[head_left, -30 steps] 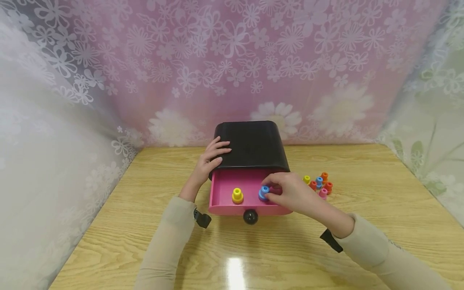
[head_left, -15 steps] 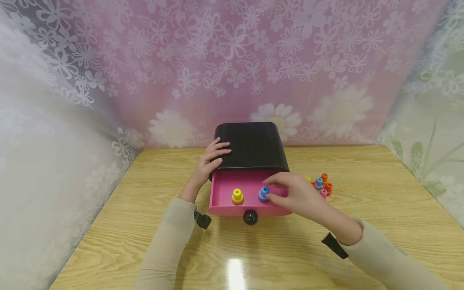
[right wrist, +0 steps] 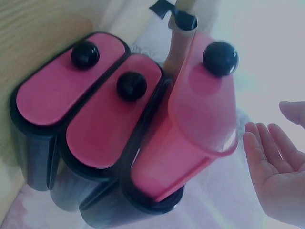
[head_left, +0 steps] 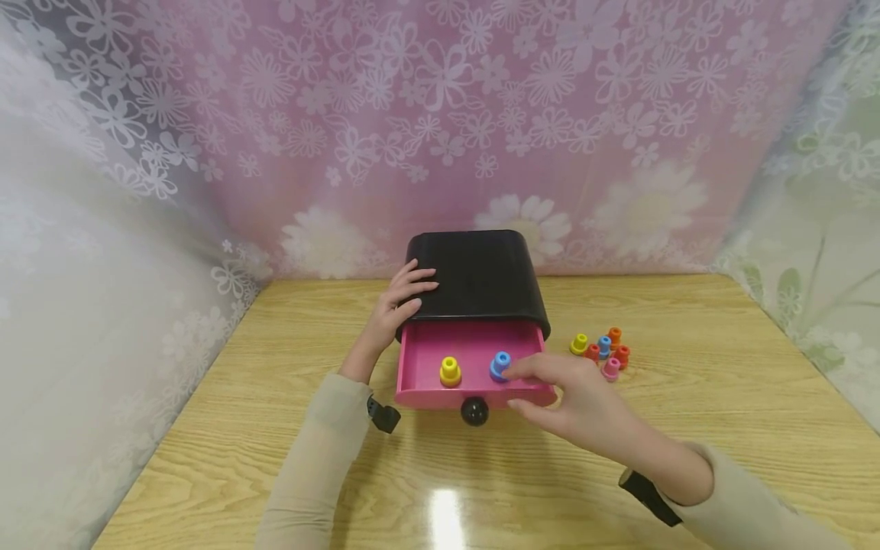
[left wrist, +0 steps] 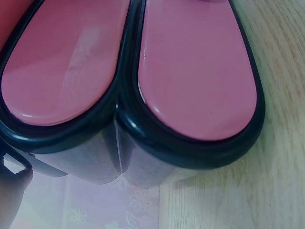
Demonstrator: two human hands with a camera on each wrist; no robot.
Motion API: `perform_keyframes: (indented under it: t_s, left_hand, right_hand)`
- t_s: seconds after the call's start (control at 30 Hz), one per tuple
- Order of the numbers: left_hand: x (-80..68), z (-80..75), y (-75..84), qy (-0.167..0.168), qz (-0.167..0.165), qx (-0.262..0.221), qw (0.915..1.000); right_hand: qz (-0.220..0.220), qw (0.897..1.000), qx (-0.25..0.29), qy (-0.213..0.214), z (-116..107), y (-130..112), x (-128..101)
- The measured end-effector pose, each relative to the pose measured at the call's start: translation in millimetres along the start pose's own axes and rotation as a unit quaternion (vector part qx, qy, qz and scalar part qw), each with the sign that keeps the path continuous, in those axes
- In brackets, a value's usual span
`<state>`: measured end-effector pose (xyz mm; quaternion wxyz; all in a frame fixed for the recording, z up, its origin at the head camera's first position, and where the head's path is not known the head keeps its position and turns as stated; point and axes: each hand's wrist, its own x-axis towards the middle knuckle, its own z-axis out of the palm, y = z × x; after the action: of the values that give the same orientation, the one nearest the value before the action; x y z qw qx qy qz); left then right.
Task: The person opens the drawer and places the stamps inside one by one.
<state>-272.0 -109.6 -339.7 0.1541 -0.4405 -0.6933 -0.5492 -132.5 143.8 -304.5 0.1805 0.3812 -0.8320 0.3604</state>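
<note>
Her right hand point(head_left: 584, 409) has let go, fingers released; the blue peg point(head_left: 500, 367) stands in the drawer point(head_left: 419, 374), left hand point(head_left: 395, 305) steadying the cabinet point(head_left: 474, 275).

Two pink drawer fronts point(left wrist: 195, 71) in black frames point(left wrist: 190, 152) stand side by side on the wooden worktop point(left wrist: 267, 191); a fingertip point(left wrist: 12, 191) shows bottom left.

Roughly eight pegs point(head_left: 603, 353), three drawers point(right wrist: 186, 129)
</note>
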Motion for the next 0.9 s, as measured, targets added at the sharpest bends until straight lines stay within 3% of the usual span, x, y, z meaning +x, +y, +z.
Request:
perform_keyframes:
  t_s: [0.27, 0.43, 0.67, 0.9]
  left_hand:
    - [1.1, -0.6, 0.0, 0.002, -0.001, -0.005, 1.0000]
    - [1.6, -1.3, 0.4, 0.002, -0.001, -0.005, 1.0000]
    - [0.8, -0.8, 2.0, 0.002, -0.009, 0.001, 1.0000]
    - [0.1, -0.3, 3.4, 0.002, -0.010, 0.001, 0.9999]
  right_hand:
    - [-0.025, 0.999, 0.045, 0.006, 9, -5, -12]
    - [-0.009, 0.997, 0.072, -0.009, 19, -4, -20]
    - [0.059, 0.988, 0.132, -0.059, 35, 6, -31]
    - [0.134, 0.963, 0.215, -0.093, 49, 11, -38]
